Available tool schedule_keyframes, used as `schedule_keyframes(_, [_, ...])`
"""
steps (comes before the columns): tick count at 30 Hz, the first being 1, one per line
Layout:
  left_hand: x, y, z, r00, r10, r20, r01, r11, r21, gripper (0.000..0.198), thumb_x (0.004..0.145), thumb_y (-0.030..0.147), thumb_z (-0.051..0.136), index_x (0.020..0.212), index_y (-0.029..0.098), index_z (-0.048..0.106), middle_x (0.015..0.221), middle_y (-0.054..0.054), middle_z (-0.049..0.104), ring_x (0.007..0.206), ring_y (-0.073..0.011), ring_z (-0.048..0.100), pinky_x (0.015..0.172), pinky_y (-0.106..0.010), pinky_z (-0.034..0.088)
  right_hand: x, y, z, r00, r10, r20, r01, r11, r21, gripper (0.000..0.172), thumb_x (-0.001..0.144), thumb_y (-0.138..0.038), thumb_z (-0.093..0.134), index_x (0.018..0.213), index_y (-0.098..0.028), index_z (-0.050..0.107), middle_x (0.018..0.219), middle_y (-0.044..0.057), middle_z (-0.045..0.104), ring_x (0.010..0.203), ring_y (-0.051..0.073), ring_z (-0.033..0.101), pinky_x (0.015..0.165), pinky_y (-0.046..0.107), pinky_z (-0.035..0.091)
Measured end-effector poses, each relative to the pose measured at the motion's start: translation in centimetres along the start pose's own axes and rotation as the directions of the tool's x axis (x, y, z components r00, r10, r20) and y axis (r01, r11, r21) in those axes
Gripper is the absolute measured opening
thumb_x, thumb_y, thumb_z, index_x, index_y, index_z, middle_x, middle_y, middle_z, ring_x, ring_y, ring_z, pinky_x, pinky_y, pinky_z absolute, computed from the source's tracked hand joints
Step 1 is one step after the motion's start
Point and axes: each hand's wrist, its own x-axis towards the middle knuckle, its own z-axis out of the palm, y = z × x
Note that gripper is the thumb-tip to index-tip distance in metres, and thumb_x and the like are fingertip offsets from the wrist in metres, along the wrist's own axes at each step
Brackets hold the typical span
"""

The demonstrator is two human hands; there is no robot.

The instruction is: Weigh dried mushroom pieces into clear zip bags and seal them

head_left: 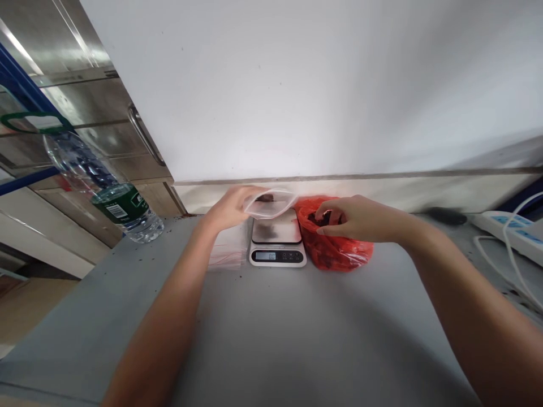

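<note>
My left hand [231, 209] is closed on the edge of a clear zip bag [271, 204], whose mouth gapes toward me. A dark piece shows inside the bag. Just below it stands a small white kitchen scale [278, 254] with a metal plate, its display reading 0.0. To the scale's right sits a red plastic bag [339, 254] with dark pieces [324, 217] in its open mouth. My right hand [350, 217] reaches into that mouth with curled fingers. What its fingertips grip, if anything, is hidden.
More flat zip bags [227, 251] lie left of the scale. A large water bottle [123, 203] stands at the table's left edge. At right are a white power strip [513, 229] with a cable and a dark object [445, 216]. A white wall [271, 102] rises behind.
</note>
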Motion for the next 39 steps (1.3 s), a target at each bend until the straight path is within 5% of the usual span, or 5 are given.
schedule_keyframes(8, [0.9,-1.0,2.2,0.939,-0.081,0.334,0.013,0.980,0.200,0.060,0.077,0.001,0.054,0.127,0.028,0.072,0.159,-0.005,0.047,0.153,-0.0331,0.031,0.121,-0.051,0.032,0.0,0.2,-0.1,0.999,-0.006,0.038,0.007,1.000,-0.017,0.022,0.086,-0.042,0.056,0.076,-0.023,0.063,0.078,0.003,0.067,0.066,0.020,0.057,0.059,0.031,0.039])
schedule_keyframes(14, [0.4,-0.9,0.7,0.867,-0.158,0.472,0.041,0.968,0.248,0.093,0.072,0.024,0.078,0.157,0.033,0.040,0.167,-0.006,0.033,0.158,-0.0390,0.011,0.124,-0.058,0.021,-0.4,0.4,-0.5,0.998,-0.012,0.064,0.012,1.000,-0.002,0.027,0.085,-0.046,0.056,0.068,-0.024,0.057,0.071,0.001,0.060,0.064,0.019,0.052,0.057,0.031,0.036])
schedule_keyframes(19, [-0.7,-0.6,-1.9,0.898,-0.113,0.426,0.004,0.969,0.248,0.090,0.078,0.028,0.071,0.159,0.032,0.034,0.164,-0.004,0.040,0.151,-0.0322,0.036,0.121,-0.045,0.032,-0.6,0.5,-0.7,0.998,-0.007,0.064,0.006,1.000,0.018,0.022,0.083,-0.045,0.056,0.082,-0.027,0.068,0.080,0.003,0.066,0.070,0.022,0.057,0.059,0.032,0.038])
schedule_keyframes(24, [-1.6,0.6,-3.8,0.933,-0.235,0.272,0.153,0.944,0.292,0.066,0.088,0.021,0.053,0.153,0.027,0.046,0.162,-0.003,0.044,0.145,-0.0264,0.046,0.118,-0.038,0.037,-0.6,0.8,-0.6,0.999,-0.032,0.025,0.032,0.999,0.036,0.025,0.079,-0.047,0.061,0.091,-0.029,0.073,0.082,0.002,0.070,0.071,0.023,0.061,0.060,0.033,0.041])
schedule_keyframes(39, [-1.3,1.8,-3.1,0.952,-0.265,0.152,0.241,0.957,0.160,0.050,0.093,0.022,0.049,0.141,0.025,0.058,0.144,-0.005,0.064,0.131,-0.0239,0.061,0.107,-0.036,0.051,-0.7,1.5,-1.0,0.997,0.019,-0.077,-0.019,1.000,0.005,0.037,0.082,-0.053,0.052,0.094,-0.026,0.074,0.083,0.004,0.075,0.074,0.026,0.067,0.062,0.035,0.046])
